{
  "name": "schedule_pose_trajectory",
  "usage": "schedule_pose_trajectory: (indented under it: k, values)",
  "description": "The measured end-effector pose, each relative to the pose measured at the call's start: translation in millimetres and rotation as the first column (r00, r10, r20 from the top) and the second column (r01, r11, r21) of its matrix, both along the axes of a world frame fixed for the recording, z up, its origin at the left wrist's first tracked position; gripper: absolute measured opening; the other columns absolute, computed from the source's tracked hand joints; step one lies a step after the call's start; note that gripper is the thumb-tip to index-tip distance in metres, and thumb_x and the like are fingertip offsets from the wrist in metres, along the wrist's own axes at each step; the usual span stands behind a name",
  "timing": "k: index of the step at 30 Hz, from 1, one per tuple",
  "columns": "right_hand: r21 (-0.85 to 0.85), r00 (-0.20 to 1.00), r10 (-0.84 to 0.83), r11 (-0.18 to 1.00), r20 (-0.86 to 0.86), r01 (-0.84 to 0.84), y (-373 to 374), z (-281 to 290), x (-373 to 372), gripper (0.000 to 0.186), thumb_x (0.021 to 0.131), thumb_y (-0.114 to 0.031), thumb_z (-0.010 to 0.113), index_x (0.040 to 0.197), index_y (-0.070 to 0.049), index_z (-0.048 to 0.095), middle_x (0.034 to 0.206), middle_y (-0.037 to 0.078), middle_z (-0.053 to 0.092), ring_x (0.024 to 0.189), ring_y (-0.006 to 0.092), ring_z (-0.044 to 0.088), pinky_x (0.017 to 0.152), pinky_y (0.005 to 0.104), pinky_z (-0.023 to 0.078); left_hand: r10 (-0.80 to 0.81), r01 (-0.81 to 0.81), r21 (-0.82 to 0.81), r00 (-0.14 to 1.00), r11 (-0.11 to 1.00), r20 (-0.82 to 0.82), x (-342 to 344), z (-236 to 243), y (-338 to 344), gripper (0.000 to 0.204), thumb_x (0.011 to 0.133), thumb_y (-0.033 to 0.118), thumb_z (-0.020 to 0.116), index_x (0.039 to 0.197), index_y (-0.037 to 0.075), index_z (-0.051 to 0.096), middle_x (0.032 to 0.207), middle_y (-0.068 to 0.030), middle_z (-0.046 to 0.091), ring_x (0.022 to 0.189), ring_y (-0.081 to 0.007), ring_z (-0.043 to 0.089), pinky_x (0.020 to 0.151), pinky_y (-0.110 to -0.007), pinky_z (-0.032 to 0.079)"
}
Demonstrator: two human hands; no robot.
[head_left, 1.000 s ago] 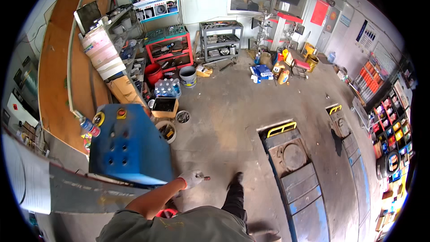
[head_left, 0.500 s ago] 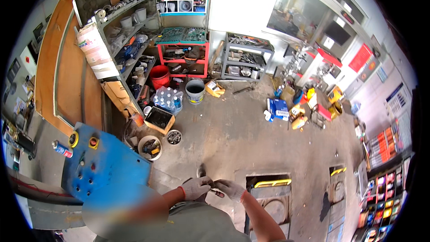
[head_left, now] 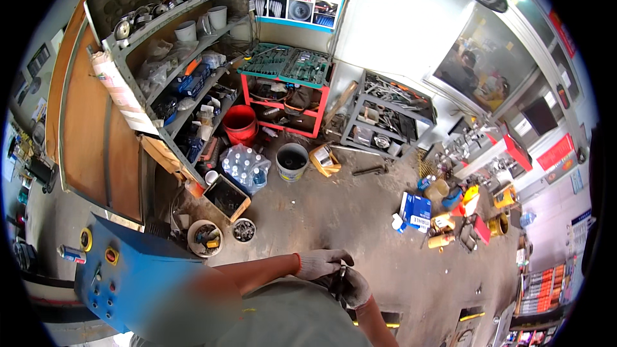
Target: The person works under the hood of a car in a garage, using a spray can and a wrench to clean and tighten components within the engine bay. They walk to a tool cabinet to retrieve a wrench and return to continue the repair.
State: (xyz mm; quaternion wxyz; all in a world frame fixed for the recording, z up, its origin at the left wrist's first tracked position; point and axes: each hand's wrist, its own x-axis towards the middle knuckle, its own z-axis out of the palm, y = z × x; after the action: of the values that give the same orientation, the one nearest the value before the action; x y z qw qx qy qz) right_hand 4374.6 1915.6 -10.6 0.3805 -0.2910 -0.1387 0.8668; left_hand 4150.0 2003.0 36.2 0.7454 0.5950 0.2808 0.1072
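My left hand (head_left: 321, 263), in a pale work glove with a red cuff, is held in front of my body. Its fingers bend over towards my right hand (head_left: 357, 289), which wears a similar glove smudged dark. Between the two sits a slim dark metal tool (head_left: 341, 276), its kind too small to tell. My right hand's fingers close round it, while the left fingertips meet at its upper end. What the left fingers pinch, if anything, is hidden.
A blue cabinet (head_left: 132, 270) with knobs stands at my left. Ahead are a bucket of dark liquid (head_left: 292, 166), wrapped bottles (head_left: 244, 170), a red tool cart (head_left: 316, 112) and a grey cart (head_left: 385, 115). Yellow-edged floor pits (head_left: 472, 316) lie at lower right; containers (head_left: 443, 222) clutter the right.
The view has swung, so the carts and shelf look nearer. Both hands now sit further right and close to my body. A red-handled piece by my right hand no longer shows.
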Motion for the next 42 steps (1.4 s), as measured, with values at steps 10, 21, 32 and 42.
schedule_pose_trajectory:
  k: [10, 21, 32, 42]
  values:
    - [0.251, 0.926, -0.098, 0.968, 0.366, 0.003, 355.1, -50.5, 36.0, 0.038, 0.109, -0.037, 0.06, 0.129, -0.006, 0.068, 0.104, 0.007, 0.073, 0.086, 0.0165, 0.069, 0.077, 0.0327, 0.057, 0.424, -0.438, -0.054, 0.889, 0.897, -0.174, -13.0, -33.0, 273.7, 0.041, 0.106, 0.012, 0.053, 0.146, 0.007, 0.061, 0.096, -0.0005, 0.063, 0.088, -0.0094, 0.059, 0.077, -0.028, 0.052]
    - [0.175, 0.264, 0.036, 0.662, 0.964, -0.729, 675.3, -30.2, 26.4, 0.05, 0.094, -0.043, 0.082, 0.116, 0.001, 0.073, 0.098, 0.014, 0.076, 0.089, 0.0179, 0.069, 0.083, 0.0372, 0.057, 0.684, -0.986, -0.076, 0.156, 0.145, -0.713, -237.7, -334.6, 261.4, 0.021, 0.096, 0.005, 0.055, 0.108, 0.007, 0.072, 0.078, -0.0101, 0.07, 0.059, -0.0216, 0.063, 0.053, -0.038, 0.049]
    - [-0.268, -0.141, 0.269, 0.529, 0.953, -0.805, 788.4, -110.8, -42.9, 0.049, 0.099, -0.048, 0.072, 0.102, 0.001, 0.072, 0.082, 0.022, 0.068, 0.075, 0.033, 0.061, 0.076, 0.0436, 0.053, 0.458, -0.994, -0.065, 0.098, 0.088, -0.883, -298.1, -340.7, 353.5, 0.022, 0.094, 0.017, 0.057, 0.096, 0.002, 0.073, 0.076, -0.0092, 0.07, 0.07, -0.0242, 0.067, 0.068, -0.04, 0.054]
    - [-0.503, -0.372, 0.463, 0.198, 0.804, -0.842, 900.2, -440.1, -176.3, 0.043, 0.097, -0.041, 0.071, 0.112, 0.0, 0.076, 0.104, 0.019, 0.081, 0.092, 0.0338, 0.078, 0.086, 0.0453, 0.059, 0.632, -0.977, 0.06, 0.086, 0.205, -0.77, -94.3, -349.5, 526.4, 0.022, 0.09, 0.011, 0.054, 0.101, 0.003, 0.071, 0.087, -0.0231, 0.071, 0.092, -0.0395, 0.072, 0.083, -0.043, 0.057]
